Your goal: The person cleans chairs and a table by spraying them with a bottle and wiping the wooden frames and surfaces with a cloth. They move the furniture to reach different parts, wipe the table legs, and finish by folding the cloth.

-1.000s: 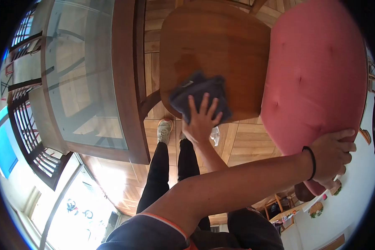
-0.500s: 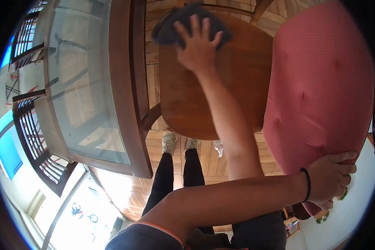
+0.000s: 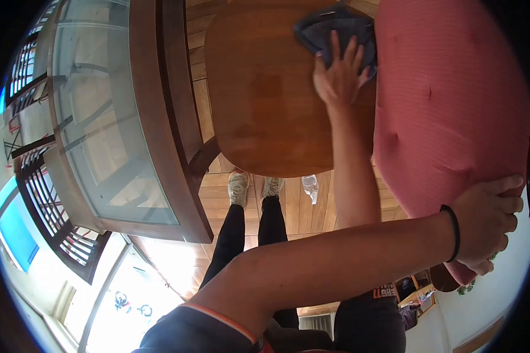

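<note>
My right hand [image 3: 340,79] lies with fingers spread on a dark grey cloth [image 3: 318,29], pressing it to the wooden chair seat [image 3: 265,117]. The cloth is at the seat's far right part, close to the backrest. A patch of the seat looks darker and shinier near its middle. Crossing over my right arm, my left arm reaches to the right. My left hand [image 3: 486,226], with a black band at the wrist, is wrapped round the upper edge of the chair's backrest [image 3: 441,106], which is covered in ribbed pink-red fabric. Part of its grip is hidden.
To the left stands a glass-topped table [image 3: 100,112] with a dark wooden frame, and slatted chairs [image 3: 59,206] beyond it. A clear plastic object [image 3: 310,188], perhaps a bottle, is on the parquet floor by my shoes [image 3: 238,188]. Shelves [image 3: 418,291] show at lower right.
My right hand has slid the cloth rightward over the seat, from its far left part to beside the backrest. My left hand keeps its hold on the backrest. The camera view has shifted slightly.
</note>
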`<state>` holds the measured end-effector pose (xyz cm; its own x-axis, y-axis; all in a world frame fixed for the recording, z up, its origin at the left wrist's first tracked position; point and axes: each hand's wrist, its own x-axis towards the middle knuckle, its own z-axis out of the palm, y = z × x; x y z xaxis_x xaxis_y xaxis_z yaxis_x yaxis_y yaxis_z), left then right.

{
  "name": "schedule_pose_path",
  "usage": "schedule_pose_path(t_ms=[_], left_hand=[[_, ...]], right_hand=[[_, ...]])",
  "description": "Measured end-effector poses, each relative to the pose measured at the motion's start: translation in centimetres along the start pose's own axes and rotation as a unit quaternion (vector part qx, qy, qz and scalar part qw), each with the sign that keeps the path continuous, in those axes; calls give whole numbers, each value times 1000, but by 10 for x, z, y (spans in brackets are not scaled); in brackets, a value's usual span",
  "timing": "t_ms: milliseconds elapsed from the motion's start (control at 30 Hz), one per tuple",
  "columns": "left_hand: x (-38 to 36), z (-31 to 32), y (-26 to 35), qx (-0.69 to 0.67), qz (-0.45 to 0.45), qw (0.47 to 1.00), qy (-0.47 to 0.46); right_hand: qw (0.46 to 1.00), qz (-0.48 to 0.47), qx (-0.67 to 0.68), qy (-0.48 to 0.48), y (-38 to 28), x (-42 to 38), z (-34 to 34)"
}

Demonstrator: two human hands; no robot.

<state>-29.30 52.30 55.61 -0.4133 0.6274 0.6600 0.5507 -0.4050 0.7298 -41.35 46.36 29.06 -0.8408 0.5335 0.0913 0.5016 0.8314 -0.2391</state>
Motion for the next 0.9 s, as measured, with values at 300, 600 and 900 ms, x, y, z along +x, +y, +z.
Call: schedule_pose_path(t_ms=[300, 600, 900], left_hand=[[2, 15, -1, -22, -3, 999, 35], [-2, 6, 0, 12, -23, 998, -56], [-1, -3, 0, 56, -13, 996, -75]], right_hand=[[977, -109, 173, -64, -165, -76, 0], [968, -140, 141, -153, -89, -115, -29], [999, -11, -4, -45, 57, -108, -33]])
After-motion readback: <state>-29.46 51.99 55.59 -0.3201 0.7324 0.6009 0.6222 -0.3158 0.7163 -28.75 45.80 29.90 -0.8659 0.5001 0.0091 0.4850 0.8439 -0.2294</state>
